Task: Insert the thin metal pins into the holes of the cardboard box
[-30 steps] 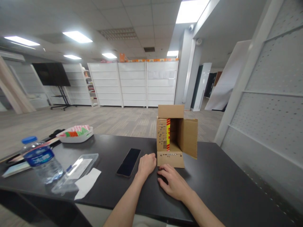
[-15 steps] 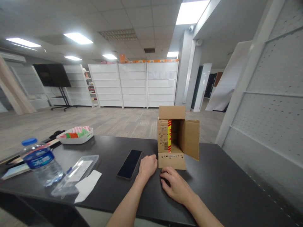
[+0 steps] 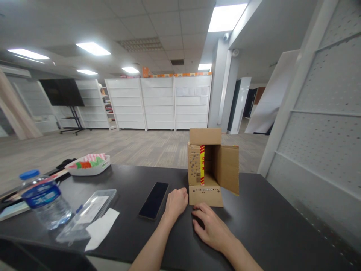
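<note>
An open cardboard box [image 3: 194, 163] lies on its side on the black table, with its mouth facing me and flaps spread out at the top, right and bottom. Red and yellow tape [image 3: 202, 165] runs down its left panel. My left hand [image 3: 177, 201] rests on the table by the left edge of the bottom flap [image 3: 207, 197], fingers curled in a loose fist with nothing visible in it. Just in front of that flap lies my right hand [image 3: 209, 227], palm down, fingers bent and thumb apart, holding nothing. A dark phone [image 3: 153, 200] lies left of my left hand.
On the black table [image 3: 270, 226], a water bottle [image 3: 46, 199], a clear plastic case [image 3: 87, 214] and a white paper piece [image 3: 102, 230] sit at the left. Behind them is a white tray [image 3: 93, 171] with colourful packaging. A perforated white panel [image 3: 318, 158] borders the right.
The camera view has tilted slightly, so the table items appear a little lower. Both hands and the box hold the same places relative to each other.
</note>
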Tool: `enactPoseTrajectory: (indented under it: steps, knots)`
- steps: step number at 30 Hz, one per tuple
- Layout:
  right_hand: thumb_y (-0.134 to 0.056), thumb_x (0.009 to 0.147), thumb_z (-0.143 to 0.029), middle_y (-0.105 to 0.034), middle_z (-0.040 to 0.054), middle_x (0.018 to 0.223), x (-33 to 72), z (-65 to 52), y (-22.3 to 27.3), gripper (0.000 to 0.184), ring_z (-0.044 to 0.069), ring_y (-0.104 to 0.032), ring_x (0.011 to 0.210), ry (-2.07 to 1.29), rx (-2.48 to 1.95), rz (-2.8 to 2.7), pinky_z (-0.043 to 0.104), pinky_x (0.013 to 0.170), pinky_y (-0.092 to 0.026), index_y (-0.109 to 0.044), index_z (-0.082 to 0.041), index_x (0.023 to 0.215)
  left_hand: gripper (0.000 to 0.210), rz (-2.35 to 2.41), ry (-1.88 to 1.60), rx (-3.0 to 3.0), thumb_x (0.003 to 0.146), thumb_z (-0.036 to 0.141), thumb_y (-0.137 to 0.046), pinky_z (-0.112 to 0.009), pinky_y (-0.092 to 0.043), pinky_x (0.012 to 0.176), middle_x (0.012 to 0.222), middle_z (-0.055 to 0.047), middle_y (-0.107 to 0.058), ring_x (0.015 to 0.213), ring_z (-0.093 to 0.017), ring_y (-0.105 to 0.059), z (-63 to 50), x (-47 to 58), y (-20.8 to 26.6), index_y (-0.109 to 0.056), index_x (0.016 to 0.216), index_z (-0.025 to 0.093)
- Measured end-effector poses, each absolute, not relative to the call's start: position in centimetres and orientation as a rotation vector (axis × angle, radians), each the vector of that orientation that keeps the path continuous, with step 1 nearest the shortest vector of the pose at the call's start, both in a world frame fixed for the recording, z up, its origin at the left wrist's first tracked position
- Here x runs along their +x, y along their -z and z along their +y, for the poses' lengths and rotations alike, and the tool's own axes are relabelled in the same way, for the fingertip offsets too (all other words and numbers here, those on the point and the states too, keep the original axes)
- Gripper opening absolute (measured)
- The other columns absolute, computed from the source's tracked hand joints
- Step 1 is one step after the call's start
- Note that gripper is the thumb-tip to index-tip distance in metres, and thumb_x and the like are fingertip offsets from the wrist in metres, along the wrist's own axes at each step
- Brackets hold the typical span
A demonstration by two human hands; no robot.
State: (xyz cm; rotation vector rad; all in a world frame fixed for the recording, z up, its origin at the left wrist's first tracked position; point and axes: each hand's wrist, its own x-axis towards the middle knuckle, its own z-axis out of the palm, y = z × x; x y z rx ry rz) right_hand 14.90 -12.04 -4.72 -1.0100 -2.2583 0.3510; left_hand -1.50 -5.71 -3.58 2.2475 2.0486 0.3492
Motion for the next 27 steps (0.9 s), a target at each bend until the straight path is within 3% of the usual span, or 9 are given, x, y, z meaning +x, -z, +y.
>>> enactPoseTrajectory:
  steps: [10, 27]
  knots:
    - [-0.047, 0.066, -0.005, -0.053, 0.0092, 0.111, 15.05, -12.10, 4.83, 0.044, 0.022, -0.049, 0.107, -0.378, -1.005, -2.275, 0.037, 0.099, -0.041, -0.061, -0.017, 0.106, 0.027, 2.043, -0.356, 2.278, 0.088, 0.023, -0.035, -0.026, -0.037, 0.065, 0.083, -0.008, -0.068, 0.080, -0.019, -0.064, -5.42, -1.70, 4.07, -0.061, 0.080, 0.020]
    - [-0.044, 0.073, -0.008, -0.055, 0.0100, 0.112, 14.84, -12.42, 4.00, 0.037, 0.020, -0.050, 0.108, -0.390, -1.062, -2.282, 0.033, 0.099, -0.041, -0.062, -0.015, 0.106, 0.025, 2.050, -0.379, 2.305, 0.087, 0.022, -0.036, -0.026, -0.033, 0.058, 0.079, -0.006, -0.067, 0.077, -0.018, -0.065, -5.40, -1.71, 4.17, -0.060, 0.078, 0.020]
